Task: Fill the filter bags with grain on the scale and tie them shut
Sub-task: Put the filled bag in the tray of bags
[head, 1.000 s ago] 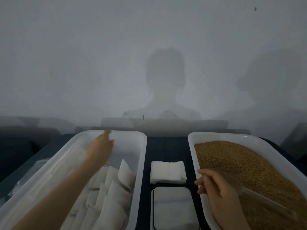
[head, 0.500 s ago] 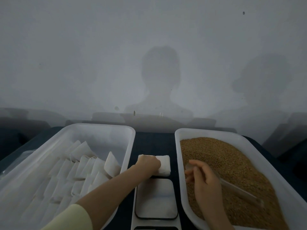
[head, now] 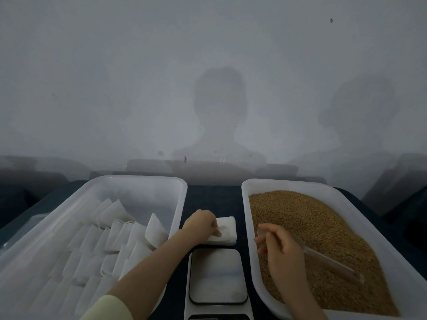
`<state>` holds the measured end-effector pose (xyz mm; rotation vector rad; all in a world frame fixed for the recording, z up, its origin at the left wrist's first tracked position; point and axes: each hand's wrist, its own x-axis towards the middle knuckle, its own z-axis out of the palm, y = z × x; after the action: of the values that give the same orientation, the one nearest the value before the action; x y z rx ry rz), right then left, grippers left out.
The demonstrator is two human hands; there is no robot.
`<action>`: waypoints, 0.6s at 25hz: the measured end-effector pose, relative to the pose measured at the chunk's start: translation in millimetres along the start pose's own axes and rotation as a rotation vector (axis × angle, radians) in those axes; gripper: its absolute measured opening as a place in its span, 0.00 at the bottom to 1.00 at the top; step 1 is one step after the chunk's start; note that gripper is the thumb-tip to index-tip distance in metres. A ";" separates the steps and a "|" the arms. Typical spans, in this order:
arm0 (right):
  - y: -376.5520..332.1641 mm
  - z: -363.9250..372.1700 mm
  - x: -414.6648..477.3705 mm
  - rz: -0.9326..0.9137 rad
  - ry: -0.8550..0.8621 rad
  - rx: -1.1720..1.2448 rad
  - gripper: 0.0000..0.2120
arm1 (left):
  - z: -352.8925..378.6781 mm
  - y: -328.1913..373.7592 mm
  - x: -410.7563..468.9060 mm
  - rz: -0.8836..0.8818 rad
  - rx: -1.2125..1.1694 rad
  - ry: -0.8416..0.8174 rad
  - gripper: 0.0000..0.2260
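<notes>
A small stack of flat white filter bags (head: 225, 230) lies on the dark table between the two tubs. My left hand (head: 201, 224) rests on its left part, fingers curled down and pinching at the top bag. Just in front of the stack stands a white scale (head: 217, 276) with a bare platform. In the right tub (head: 374, 218) lies brown grain (head: 307, 227). My right hand (head: 280, 245) grips the handle of a clear plastic scoop (head: 332, 262), whose bowl lies on the grain.
A white tub (head: 143, 183) on the left holds several filled, tied filter bags (head: 115, 236) in rows. A grey wall rises behind the table. A clear plastic sheet (head: 25, 224) lies beside the left tub.
My left hand left the left tub and came down onto the stack of flat bags, where it now pinches at the top one. My right hand kept its hold on the scoop.
</notes>
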<state>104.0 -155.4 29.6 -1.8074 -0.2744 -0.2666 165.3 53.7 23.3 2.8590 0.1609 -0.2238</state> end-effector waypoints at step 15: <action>-5.4 12.3 0.1 -0.037 -0.154 -0.195 0.11 | -8.0 -13.5 -64.2 -0.162 -1.426 0.518 0.07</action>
<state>102.8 -142.2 31.5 -2.0211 -0.4020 -0.1847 101.6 63.0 38.2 1.4175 0.4295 0.4461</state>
